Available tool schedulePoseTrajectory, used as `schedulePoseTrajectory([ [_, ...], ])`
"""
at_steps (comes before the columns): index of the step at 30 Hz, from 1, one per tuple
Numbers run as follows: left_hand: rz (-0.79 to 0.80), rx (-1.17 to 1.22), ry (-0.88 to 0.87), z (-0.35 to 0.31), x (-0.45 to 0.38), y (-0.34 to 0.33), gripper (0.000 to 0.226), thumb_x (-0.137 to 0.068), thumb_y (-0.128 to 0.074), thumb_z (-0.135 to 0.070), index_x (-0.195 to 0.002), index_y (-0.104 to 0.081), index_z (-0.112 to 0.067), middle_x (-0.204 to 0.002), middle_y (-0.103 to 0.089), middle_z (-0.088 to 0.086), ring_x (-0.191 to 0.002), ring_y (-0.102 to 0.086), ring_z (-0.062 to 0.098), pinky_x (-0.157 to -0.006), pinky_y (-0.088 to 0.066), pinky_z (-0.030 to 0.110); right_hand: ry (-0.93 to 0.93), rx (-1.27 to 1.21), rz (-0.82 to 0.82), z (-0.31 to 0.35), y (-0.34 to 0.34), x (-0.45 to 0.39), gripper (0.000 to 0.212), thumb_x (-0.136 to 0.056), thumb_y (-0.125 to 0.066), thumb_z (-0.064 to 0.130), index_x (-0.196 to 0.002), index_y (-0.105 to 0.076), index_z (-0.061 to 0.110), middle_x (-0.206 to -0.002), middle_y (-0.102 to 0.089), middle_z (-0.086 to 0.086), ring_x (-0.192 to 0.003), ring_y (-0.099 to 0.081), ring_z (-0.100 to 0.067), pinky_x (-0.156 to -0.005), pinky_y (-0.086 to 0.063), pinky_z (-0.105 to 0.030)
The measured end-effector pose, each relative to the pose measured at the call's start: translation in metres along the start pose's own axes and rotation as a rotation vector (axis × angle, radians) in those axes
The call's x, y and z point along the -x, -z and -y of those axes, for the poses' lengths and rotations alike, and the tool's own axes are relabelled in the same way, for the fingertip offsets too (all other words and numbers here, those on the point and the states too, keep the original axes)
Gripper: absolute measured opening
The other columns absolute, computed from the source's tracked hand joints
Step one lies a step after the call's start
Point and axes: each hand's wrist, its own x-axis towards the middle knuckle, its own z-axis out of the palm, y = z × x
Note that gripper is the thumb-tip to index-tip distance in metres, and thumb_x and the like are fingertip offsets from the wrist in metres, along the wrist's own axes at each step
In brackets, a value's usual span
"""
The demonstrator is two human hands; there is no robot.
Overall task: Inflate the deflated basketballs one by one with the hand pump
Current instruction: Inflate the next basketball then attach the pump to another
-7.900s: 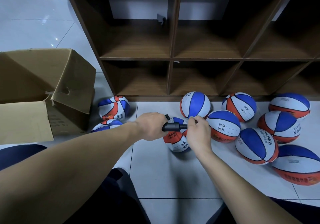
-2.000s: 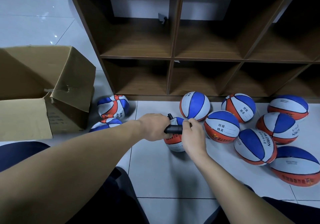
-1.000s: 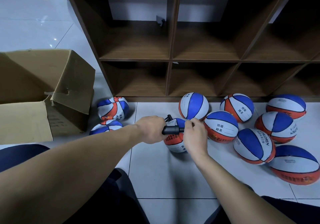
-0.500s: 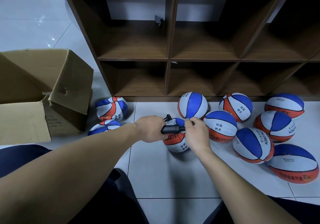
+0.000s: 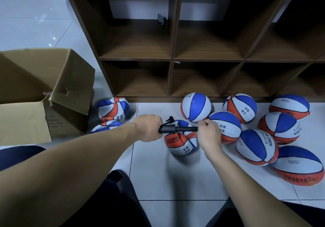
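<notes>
- The hand pump (image 5: pixel 177 129) lay level above a wrinkled, part-filled basketball (image 5: pixel 181 143) on the floor (image 5: pixel 158 174), near the middle of the view.
- The left hand (image 5: pixel 149 127) had its fingers wrapped round the pump's end at the 9 o'clock side.
- The right hand (image 5: pixel 208 135) gripped the other end at 3 o'clock, fingers curled in.
- A thin black hose (image 5: pixel 169 119) looped from the pump at the ball's 11 o'clock edge.
- Seven rounder balls (image 5: pixel 256 146) clustered from 1 to 4 o'clock of that ball, several touching each other.
- Two crumpled balls (image 5: pixel 113 110) sat at 10 o'clock, beside an open cardboard box (image 5: pixel 44 93).
- A dark wooden shelf unit (image 5: pixel 172 59) stood at 12 o'clock, behind the balls.
</notes>
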Motion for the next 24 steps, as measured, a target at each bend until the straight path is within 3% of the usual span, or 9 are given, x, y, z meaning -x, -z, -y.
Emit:
schedulePoseTrajectory([
  [5,0.008,-0.011,-0.010,-0.013,0.004,-0.004,0.015,-0.091,-0.059,-0.033,-0.083,-0.062,-0.021,-0.078,-0.063,-0.003,-0.076,-0.063,0.029,-0.062,-0.046,0.032,-0.005,0.010,0.059,-0.001,-0.022,0.014,0.031,-0.099,-0.050,0.016,-0.069,-0.047,0.009,-0.070,-0.053,-0.005,-0.067,-0.045,-0.025,-0.065,-0.038,-0.040],
  [11,0.018,-0.068,-0.033,-0.025,0.006,-0.007,0.013,-0.092,-0.060,-0.029,-0.081,-0.059,-0.022,-0.078,-0.063,-0.001,-0.072,-0.062,0.027,-0.053,-0.037,0.030,0.006,0.022,0.088,-0.001,-0.042,0.033,0.030,-0.099,-0.047,0.027,-0.074,-0.046,0.011,-0.072,-0.053,-0.004,-0.069,-0.049,-0.026,-0.067,-0.045,-0.045],
  [17,0.007,-0.065,-0.045,-0.027,0.002,-0.005,0.010,-0.093,-0.060,-0.029,-0.087,-0.064,-0.022,-0.080,-0.064,-0.001,-0.072,-0.061,0.026,-0.053,-0.036,0.030,-0.004,0.006,0.065,0.000,-0.042,0.031,0.029,-0.102,-0.048,0.025,-0.080,-0.051,0.006,-0.075,-0.056,-0.006,-0.071,-0.051,-0.027,-0.071,-0.049,-0.048],
  [21,-0.009,-0.047,-0.077,-0.022,0.001,-0.003,0.014,-0.092,-0.062,-0.034,-0.088,-0.066,-0.021,-0.081,-0.065,-0.002,-0.077,-0.064,0.029,-0.058,-0.039,0.031,0.016,0.018,0.100,-0.001,-0.040,0.028,0.030,-0.101,-0.048,0.029,-0.081,-0.053,0.007,-0.072,-0.055,-0.004,-0.069,-0.051,-0.025,-0.068,-0.048,-0.044],
  [24,-0.001,-0.056,-0.084,-0.016,0.000,-0.005,0.017,-0.093,-0.061,-0.037,-0.085,-0.063,-0.022,-0.078,-0.062,-0.004,-0.077,-0.062,0.029,-0.059,-0.038,0.031,0.010,0.017,0.124,-0.006,-0.035,0.026,0.029,-0.099,-0.049,0.025,-0.075,-0.047,0.008,-0.068,-0.049,-0.003,-0.065,-0.045,-0.024,-0.061,-0.039,-0.039],
])
